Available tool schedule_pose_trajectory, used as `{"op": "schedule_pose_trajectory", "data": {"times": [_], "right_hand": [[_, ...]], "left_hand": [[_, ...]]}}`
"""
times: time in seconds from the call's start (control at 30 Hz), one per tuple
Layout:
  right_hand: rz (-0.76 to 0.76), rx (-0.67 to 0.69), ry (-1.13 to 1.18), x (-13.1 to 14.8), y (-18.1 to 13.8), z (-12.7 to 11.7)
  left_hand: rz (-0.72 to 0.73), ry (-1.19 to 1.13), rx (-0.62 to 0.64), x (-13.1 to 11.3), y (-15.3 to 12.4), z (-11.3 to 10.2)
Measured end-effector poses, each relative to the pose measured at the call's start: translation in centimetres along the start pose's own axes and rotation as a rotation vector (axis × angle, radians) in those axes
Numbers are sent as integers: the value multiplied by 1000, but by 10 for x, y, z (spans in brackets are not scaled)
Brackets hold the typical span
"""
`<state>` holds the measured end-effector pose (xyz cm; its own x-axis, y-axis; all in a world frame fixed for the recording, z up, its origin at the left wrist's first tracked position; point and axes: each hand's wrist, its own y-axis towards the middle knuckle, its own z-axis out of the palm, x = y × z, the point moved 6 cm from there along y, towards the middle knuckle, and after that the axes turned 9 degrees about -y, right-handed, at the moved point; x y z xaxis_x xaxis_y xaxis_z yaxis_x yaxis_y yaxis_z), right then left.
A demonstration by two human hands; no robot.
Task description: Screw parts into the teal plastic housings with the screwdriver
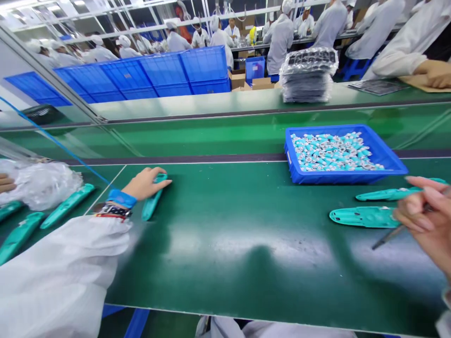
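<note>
Along the green tabletop [225,277] of a production line, the person's left hand [143,184] lies over a slim teal plastic casing [150,206], its fingers [157,183] closed down on the casing's far end. That hold looks meant to steady the piece against the surface, though whether it is firmly gripped cannot be told. A blue wristband [121,198] circles the wrist, just below which a loose white sleeve [59,277] spreads over the tabletop's edge. At the far right, the right hand [424,213] pinches a thin dark tool [389,237], its fingers [410,204] clenched around the shaft, with the tip angled down and away from the work. Just beside that hand, a flat teal casing [362,217] with small holes lies open, and a narrower teal piece [387,194] rests above it. A blue plastic tray [352,177] of small teal-and-silver parts [333,152] sits just beyond them, probably placed there for easy reach. More teal casings [66,205] lie angled to the left, near a clear plastic bag [40,185] that another person's hand [5,183] touches.
</note>
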<state>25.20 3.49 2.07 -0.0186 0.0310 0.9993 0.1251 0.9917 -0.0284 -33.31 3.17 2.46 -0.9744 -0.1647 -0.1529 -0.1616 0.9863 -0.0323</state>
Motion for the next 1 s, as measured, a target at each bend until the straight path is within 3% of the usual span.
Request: {"op": "schedule_pose_trajectory", "data": {"times": [0.13,0.23,0.3,0.4,0.57,0.73,1.0], "right_hand": [[-32,153,142,38,-20,84],[-79,239,223,51,-30,127],[-151,253,255,55,-33,144],[-247,215,288,54,-33,159],[-314,169,331,47,-27,170],[-317,81,245,44,-24,170],[-329,84,235,44,-27,173]], "left_hand": [[211,-148,49,-121,8,33],[405,-275,58,-209,4,52],[472,-335,82,-254,-1,63],[467,-378,126,-297,-6,73],[425,-320,154,-320,-10,73],[454,-289,182,-324,-12,69],[472,-256,204,-329,-17,69]]}}
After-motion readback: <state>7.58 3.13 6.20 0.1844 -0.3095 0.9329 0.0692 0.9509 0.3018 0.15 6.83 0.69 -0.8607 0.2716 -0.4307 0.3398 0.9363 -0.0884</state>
